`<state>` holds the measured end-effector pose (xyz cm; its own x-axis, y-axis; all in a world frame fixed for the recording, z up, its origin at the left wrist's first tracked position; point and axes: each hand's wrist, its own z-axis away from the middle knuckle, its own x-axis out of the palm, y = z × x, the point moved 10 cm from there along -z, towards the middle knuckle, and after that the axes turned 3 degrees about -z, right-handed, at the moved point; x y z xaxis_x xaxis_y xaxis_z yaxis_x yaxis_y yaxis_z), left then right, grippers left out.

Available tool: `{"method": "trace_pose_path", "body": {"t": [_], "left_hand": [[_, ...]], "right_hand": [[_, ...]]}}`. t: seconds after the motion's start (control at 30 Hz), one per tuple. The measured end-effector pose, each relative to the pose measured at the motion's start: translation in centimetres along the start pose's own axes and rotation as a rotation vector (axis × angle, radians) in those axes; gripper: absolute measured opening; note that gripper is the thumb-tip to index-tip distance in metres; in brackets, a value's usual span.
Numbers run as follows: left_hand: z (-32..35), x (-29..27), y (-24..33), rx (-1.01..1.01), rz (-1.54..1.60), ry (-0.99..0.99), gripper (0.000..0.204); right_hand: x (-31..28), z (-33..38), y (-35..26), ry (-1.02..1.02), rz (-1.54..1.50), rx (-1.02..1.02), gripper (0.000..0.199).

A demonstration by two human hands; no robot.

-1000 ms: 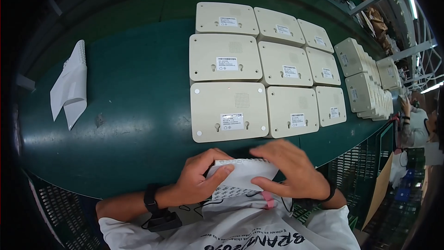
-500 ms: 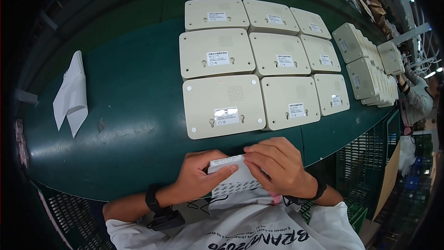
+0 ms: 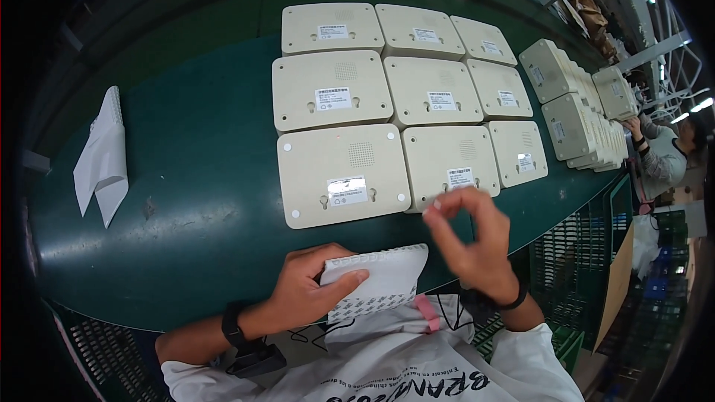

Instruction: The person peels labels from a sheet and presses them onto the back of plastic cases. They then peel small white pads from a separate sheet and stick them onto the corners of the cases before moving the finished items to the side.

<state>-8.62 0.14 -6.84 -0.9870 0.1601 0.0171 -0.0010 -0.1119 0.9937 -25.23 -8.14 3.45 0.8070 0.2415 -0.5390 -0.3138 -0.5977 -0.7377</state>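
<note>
My left hand (image 3: 309, 286) grips a folded white sheet (image 3: 395, 268) by its left end, thumb on top. The sheet has a row of small round shapes along its upper fold and a printed band below. Raised to the right of it, my right hand (image 3: 477, 242) pinches thumb and forefinger on what looks like a small white round pad (image 3: 427, 213). These fingertips are over the front edge of the middle front cream plastic housing (image 3: 439, 152), whose visible corners show dark holes. The left front housing (image 3: 316, 171) has white round pads at its corners.
Several more cream housings (image 3: 331, 93) lie label-up in rows on the green table (image 3: 201, 253). Another folded white sheet (image 3: 108, 156) rests at the left. Stacked housings (image 3: 566, 123) stand at the right, where a co-worker (image 3: 663, 156) reaches toward them. Green crates (image 3: 551, 253) flank the table.
My right hand has left the sheet and moved up and right toward the middle front housing, fingers pinched. My left hand still holds the sheet. The view has shifted slightly.
</note>
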Motion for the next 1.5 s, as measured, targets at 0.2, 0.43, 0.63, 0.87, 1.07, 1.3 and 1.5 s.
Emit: {"method": "trace_pose_path", "body": {"t": [0.2, 0.43, 0.63, 0.87, 1.07, 1.3, 1.5], "left_hand": [[-0.1, 0.2, 0.0, 0.012, -0.013, -0.02, 0.017], [-0.1, 0.3, 0.0, 0.019, -0.009, -0.021, 0.017], [0.0, 0.1, 0.1, 0.029, -0.016, -0.013, 0.017], [-0.1, 0.3, 0.2, 0.033, -0.013, -0.026, 0.017], [0.1, 0.4, 0.2, 0.025, -0.001, -0.019, 0.018], [-0.1, 0.4, 0.6, 0.038, -0.018, -0.037, 0.02], [-0.1, 0.3, 0.7, 0.071, -0.034, -0.036, 0.021]], "right_hand": [[-0.8, -0.9, 3.7, -0.081, 0.051, 0.253, 0.014], [-0.3, -0.9, 2.8, -0.114, 0.066, 0.091, 0.015], [2.3, 0.6, -2.6, -0.233, 0.701, -0.383, 0.018], [4.3, 2.3, -3.8, -0.422, 1.125, -0.556, 0.015], [-0.3, -6.1, 3.4, -0.43, 0.107, 0.277, 0.012], [1.5, -8.3, 5.3, -0.41, 0.175, 0.1, 0.015], [2.2, -8.2, 5.4, -0.425, 0.235, 0.101, 0.013]]}}
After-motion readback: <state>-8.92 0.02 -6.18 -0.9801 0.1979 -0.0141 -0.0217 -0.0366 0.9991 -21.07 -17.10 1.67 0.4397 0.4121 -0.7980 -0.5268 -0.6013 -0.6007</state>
